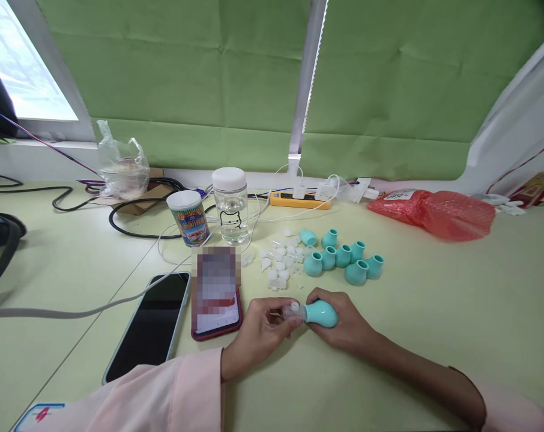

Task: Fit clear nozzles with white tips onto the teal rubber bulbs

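Observation:
My right hand (pixel 344 321) is closed around a teal rubber bulb (pixel 322 314), its neck pointing left. Between the fingers of my left hand (pixel 265 330) is a small clear plastic nozzle (pixel 293 309), which meets the bulb's neck. The fingers partly cover the nozzle, so I cannot tell how far it sits in the bulb. Just beyond my hands, several more teal bulbs (pixel 343 256) stand grouped on the table, most with their open necks up. To their left lies a loose heap of small white and translucent plastic pieces (pixel 281 258).
Left of my hands lie a phone in a red case (pixel 217 321) and a dark-screened phone (pixel 152 324). A grey cable (pixel 74 312) crosses the table there. Farther back stand a lidded paper tub (pixel 188 219), a water jar (pixel 231 210), a power strip (pixel 281 200) and a red plastic bag (pixel 434 213).

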